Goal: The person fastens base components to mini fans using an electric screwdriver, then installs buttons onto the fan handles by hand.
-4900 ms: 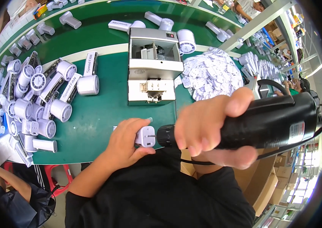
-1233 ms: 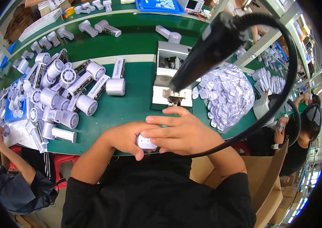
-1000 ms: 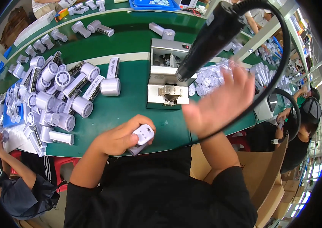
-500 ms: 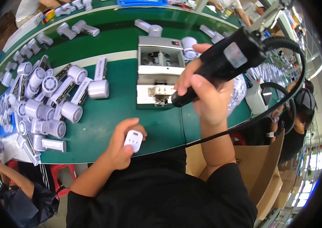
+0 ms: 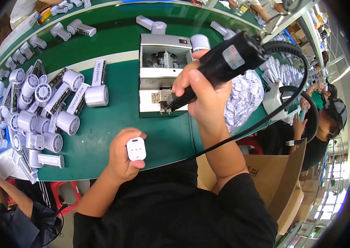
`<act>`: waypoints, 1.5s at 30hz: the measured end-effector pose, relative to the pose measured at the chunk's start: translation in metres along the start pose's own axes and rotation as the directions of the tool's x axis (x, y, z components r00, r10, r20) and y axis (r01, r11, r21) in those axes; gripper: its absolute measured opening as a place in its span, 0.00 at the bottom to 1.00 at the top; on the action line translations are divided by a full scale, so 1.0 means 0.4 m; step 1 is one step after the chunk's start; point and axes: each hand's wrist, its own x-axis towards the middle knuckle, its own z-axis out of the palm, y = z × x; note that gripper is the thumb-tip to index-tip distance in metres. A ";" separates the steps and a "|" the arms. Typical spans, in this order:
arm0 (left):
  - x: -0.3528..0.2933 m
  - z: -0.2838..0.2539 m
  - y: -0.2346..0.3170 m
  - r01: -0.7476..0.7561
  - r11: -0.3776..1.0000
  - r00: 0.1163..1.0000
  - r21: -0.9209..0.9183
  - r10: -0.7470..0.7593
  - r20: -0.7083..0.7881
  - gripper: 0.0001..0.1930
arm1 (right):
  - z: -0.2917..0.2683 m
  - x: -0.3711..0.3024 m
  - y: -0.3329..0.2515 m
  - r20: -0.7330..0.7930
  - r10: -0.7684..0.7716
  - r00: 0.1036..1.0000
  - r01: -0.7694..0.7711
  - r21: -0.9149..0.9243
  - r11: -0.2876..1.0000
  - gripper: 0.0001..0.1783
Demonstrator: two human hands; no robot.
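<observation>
My left hand [image 5: 120, 156] is closed round a white handheld fan [image 5: 136, 149] near the table's front edge; its end with a small slot and dots faces up, and the rest is hidden. My right hand [image 5: 209, 99] grips a black electric screwdriver [image 5: 218, 64], tilted with its nose down to the left. That nose is at the front outlet of a grey screw feeder [image 5: 160, 75], whose open tray shows small loose screws. Whether the bit touches a screw cannot be made out.
A heap of handheld fans [image 5: 42, 93] covers the table's left side. Small parts in a clear bag [image 5: 244, 97] lie right of the feeder. The screwdriver's black cable [image 5: 261, 127] crosses over my right forearm. A cardboard box [image 5: 261, 175] stands at lower right. Co-workers sit on both sides.
My right hand has brought the screwdriver down and left to the feeder's outlet. My left hand has turned the fan so its end sits more upright. The whole view has shifted slightly.
</observation>
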 end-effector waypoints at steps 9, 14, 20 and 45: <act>0.016 0.021 -0.010 -0.013 0.992 0.996 0.123 0.002 0.087 0.32 | 0.013 -0.042 -0.037 0.041 0.026 0.999 -0.025 -0.005 1.000 0.20; 0.016 0.024 -0.008 -0.046 0.981 0.996 0.188 0.030 0.085 0.32 | 0.053 -0.046 -0.158 0.127 -0.189 0.974 0.166 0.176 0.970 0.27; -0.008 0.017 -0.021 -0.005 0.999 1.000 0.032 0.005 -0.019 0.34 | 0.018 -0.003 -0.024 0.031 -0.076 0.997 0.079 -0.128 0.989 0.19; 0.028 0.025 -0.004 -0.070 0.979 0.995 0.192 0.054 0.086 0.32 | 0.087 -0.065 -0.208 0.321 -0.087 0.943 0.029 0.180 0.983 0.32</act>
